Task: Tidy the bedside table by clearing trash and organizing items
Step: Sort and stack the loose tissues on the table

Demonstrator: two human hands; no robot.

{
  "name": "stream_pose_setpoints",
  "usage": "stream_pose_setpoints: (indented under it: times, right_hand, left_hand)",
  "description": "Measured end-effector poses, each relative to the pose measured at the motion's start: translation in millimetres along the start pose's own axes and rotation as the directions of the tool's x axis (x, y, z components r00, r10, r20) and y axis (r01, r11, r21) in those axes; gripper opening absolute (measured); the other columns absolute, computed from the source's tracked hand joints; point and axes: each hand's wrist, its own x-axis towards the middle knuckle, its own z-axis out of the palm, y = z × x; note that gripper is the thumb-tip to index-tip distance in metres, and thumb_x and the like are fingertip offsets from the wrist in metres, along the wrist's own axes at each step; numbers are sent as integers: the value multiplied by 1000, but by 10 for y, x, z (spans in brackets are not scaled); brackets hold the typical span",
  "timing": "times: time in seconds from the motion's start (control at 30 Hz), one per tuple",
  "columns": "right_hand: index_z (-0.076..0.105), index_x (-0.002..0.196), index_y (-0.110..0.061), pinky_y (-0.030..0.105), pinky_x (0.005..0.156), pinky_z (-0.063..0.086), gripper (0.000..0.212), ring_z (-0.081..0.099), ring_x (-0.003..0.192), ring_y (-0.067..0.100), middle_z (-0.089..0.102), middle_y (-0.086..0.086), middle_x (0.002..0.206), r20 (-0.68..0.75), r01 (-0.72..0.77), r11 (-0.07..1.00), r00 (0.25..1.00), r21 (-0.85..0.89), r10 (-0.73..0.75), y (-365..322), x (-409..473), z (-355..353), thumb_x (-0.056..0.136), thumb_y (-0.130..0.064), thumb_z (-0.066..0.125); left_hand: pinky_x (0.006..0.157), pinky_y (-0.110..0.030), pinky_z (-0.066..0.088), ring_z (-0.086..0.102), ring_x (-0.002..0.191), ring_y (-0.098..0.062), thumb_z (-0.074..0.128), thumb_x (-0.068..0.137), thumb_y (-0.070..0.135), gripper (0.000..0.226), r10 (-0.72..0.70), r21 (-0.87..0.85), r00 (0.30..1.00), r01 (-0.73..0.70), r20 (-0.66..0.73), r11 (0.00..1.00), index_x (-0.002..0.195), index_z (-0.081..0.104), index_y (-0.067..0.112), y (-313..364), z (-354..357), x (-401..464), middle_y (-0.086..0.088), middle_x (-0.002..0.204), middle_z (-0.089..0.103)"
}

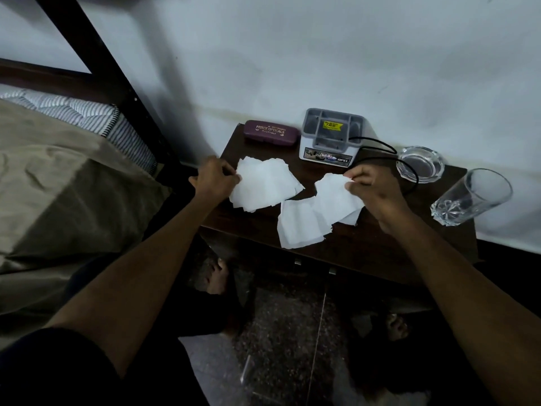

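White tissues lie loose at frame centre on the dark table (366,244). Three groups are visible: a left stack (265,183), a right sheet (336,197), and a lower sheet (298,227) flat near the table's front edge, overlapped by the right sheet.

The left hand (215,178) has its fingers closed on the left stack's left edge. The right hand (371,190) pinches the right sheet's upper corner between thumb and fingertips. The lower sheet is held by neither hand.

Behind the tissues, toward upper centre, a maroon case (272,133) and a grey organiser (330,136) stand against the wall. A black cord (377,143) loops from beside the organiser past the right hand. At right of frame sit an ashtray (420,164) and a tilted-looking glass (471,197) near the table's right edge.

Judged risks: the cord runs just behind the right hand; lifting that hand carelessly could snag it and drag the ashtray. The glass, near the right forearm, could be knocked off by a sideways sweep. Thin sheets may tear or slip to the floor if pulled one-handed.
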Motion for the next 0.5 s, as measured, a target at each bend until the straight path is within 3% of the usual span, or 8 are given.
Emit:
stream_pose_setpoints:
  times: [0.07,0.13,0.2,0.27,0.33,0.4,0.5]
  right_hand:
    - [76,103,-17,27,77,52,20,70,87,13,76,5,97,29,-17,998,999,57,16,18,-9,-11,89,-3,72]
    - [74,112,-12,33,81,55,27,71,95,22,75,16,108,88,-44,989,996,143,32,-7,-26,-4,88,0,74]
    - [71,120,-9,38,87,56,35,72,104,29,73,21,116,156,-76,972,987,224,41,-72,-39,3,87,3,75]
    - [68,127,-10,43,91,58,44,71,109,31,72,19,121,218,-95,954,975,284,32,-140,-50,5,86,5,76]
    - [65,131,-11,44,91,59,50,71,108,28,71,17,123,258,-106,936,966,336,17,-190,-75,-3,86,8,75]
    - [63,133,-10,42,88,61,53,71,105,25,71,17,123,269,-109,920,963,376,4,-210,-105,-8,85,12,73]
    - [63,129,-9,34,81,62,50,73,99,22,73,15,117,253,-110,921,967,372,13,-190,-121,-15,85,13,72]
  left_hand:
    - [104,-56,38,60,116,-27,77,84,37,20,36,71,994,-29,-100,997,94,69,22,39,16,-71,-1,116,65]
    - [100,-50,46,65,108,-24,74,82,43,27,162,24,972,-160,-172,987,98,66,23,182,88,-202,0,112,68]
    - [91,-40,55,71,95,-18,73,86,46,31,293,-206,956,-289,-11,935,103,71,19,429,212,-413,1,104,74]
    - [86,-32,53,70,95,-10,69,94,48,36,353,-396,897,-233,265,888,111,75,17,696,326,-638,3,107,76]
    - [85,-28,50,69,107,-10,68,97,47,41,335,-496,840,-92,427,864,127,70,20,866,445,-763,3,120,74]
    - [81,-28,50,70,109,-16,78,91,35,48,281,-579,831,60,481,813,134,64,17,914,546,-808,-3,123,74]
    - [81,-35,53,73,98,-24,84,81,10,51,194,-650,858,195,476,734,129,66,9,870,600,-834,-16,115,77]
